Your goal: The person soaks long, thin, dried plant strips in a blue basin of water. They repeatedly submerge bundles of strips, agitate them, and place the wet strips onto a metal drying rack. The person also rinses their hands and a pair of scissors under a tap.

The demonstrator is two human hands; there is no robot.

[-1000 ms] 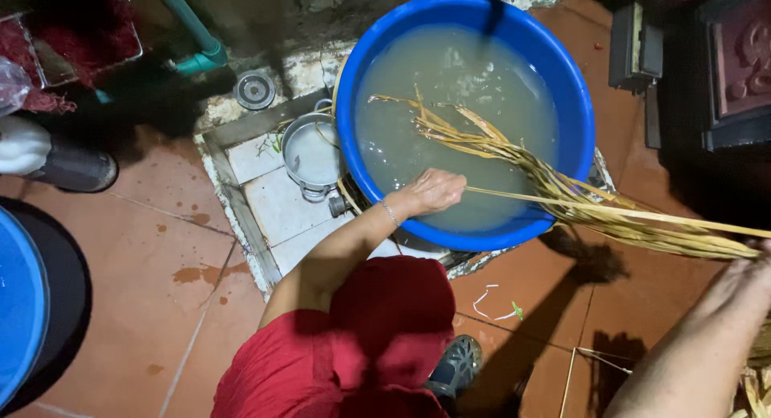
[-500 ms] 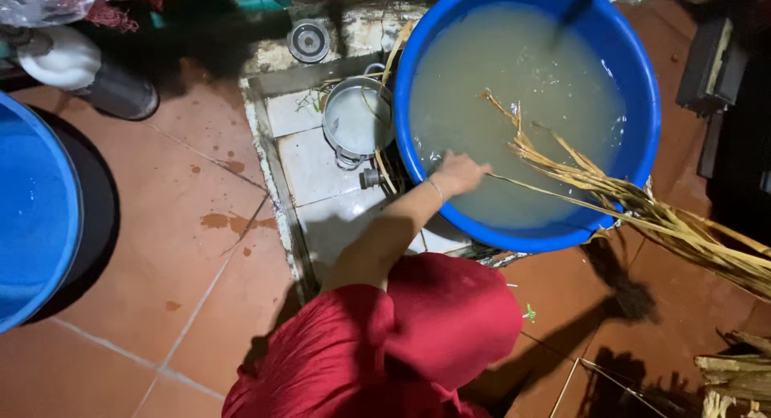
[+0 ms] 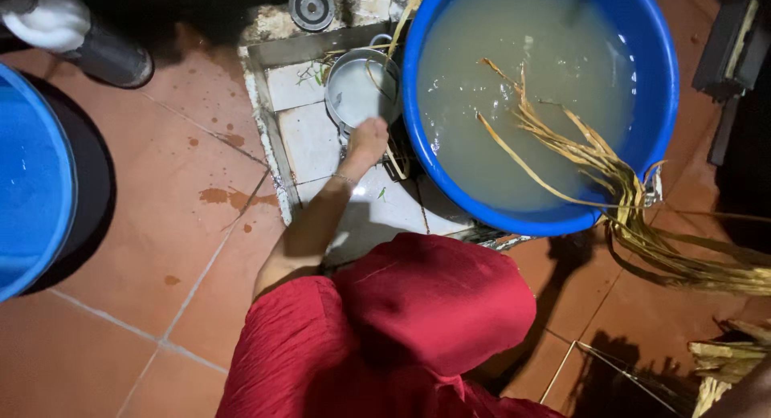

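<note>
Left hand (image 3: 368,138) is stretched out over the white tiles, just below the small metal pot (image 3: 361,89) — grip cannot be told (fingers curled, hidden). Right hand is not seen. Dried leaves (image 3: 598,165) are draped over the blue basin (image 3: 662,81) rim, tips dipped in murky water.

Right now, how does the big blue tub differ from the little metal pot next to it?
The blue tub is far wider than the metal pot. The tub is blue and looks like plastic; the pot is shiny grey metal. The tub holds murky water with long dry leaves trailing over its rim; the pot holds pale liquid and the left hand rests at its edge. Both are round, open-topped and sit by the tiled drain.
</note>
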